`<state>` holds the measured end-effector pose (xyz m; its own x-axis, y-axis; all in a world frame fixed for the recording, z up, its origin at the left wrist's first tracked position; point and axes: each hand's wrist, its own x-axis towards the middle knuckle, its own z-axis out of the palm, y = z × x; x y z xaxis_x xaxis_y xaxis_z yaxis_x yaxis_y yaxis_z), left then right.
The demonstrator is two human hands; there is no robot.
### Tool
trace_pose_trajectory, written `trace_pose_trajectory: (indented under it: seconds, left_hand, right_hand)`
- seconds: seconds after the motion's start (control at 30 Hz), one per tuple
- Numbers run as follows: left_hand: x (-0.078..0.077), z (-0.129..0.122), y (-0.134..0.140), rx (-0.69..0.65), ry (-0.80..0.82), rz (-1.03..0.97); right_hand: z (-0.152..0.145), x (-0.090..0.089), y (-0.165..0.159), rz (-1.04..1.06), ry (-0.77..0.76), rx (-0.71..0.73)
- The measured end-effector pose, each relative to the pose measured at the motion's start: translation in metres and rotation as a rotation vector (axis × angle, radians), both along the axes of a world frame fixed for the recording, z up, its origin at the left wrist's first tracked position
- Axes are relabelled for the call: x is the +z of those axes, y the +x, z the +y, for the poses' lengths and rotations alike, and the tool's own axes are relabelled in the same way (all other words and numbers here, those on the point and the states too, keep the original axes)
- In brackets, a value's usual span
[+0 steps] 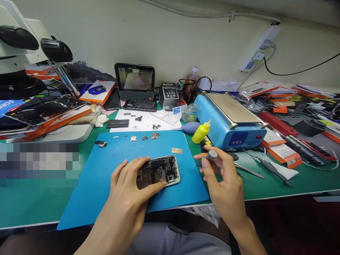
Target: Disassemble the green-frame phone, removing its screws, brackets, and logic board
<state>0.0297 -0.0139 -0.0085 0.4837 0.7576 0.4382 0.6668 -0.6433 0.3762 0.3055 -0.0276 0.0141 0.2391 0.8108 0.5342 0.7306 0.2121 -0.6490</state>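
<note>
An opened smartphone, its inner boards and camera lenses showing, lies on the blue mat. My left hand grips it, thumb along the near edge and fingers over the far edge, covering its left end. To the right of the phone, my right hand is closed on a small screwdriver. Its grey round cap faces up, and its thin tip points left and down, apart from the phone. Small metal parts, including a square plate and a camera module, lie beyond the phone with several tiny screws.
Behind the mat, a black battery lies beside white paper. A yellow bottle, a blue-grey air blower and a blue heating machine stand at right. Tweezers lie near my right hand. A microscope overhangs the left.
</note>
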Motion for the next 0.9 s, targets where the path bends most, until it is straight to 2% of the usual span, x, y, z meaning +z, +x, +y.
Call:
trace_pose_trajectory:
  seconds: [0.13, 0.3, 0.47, 0.7, 0.9]
  left_hand:
    - [-0.001, -0.002, 0.000, -0.009, -0.019, -0.011]
    - [0.000, -0.004, 0.002, -0.004, -0.075, -0.066]
    - [0.002, -0.001, 0.001, 0.004, -0.118, -0.026]
    - [0.001, 0.005, -0.001, -0.004, -0.169, 0.002]
    - [0.001, 0.005, -0.001, -0.009, -0.180, 0.005]
  right_hand:
    - [0.002, -0.002, 0.006, -0.003, -0.004, -0.044]
    - [0.001, 0.008, 0.039, -0.100, 0.049, -0.194]
    - [-0.001, 0.016, 0.064, -0.309, -0.033, -0.107]
    - [-0.016, 0.004, 0.056, -0.527, -0.020, 0.032]
    - [-0.023, -0.004, 0.055, -0.694, -0.010, 0.077]
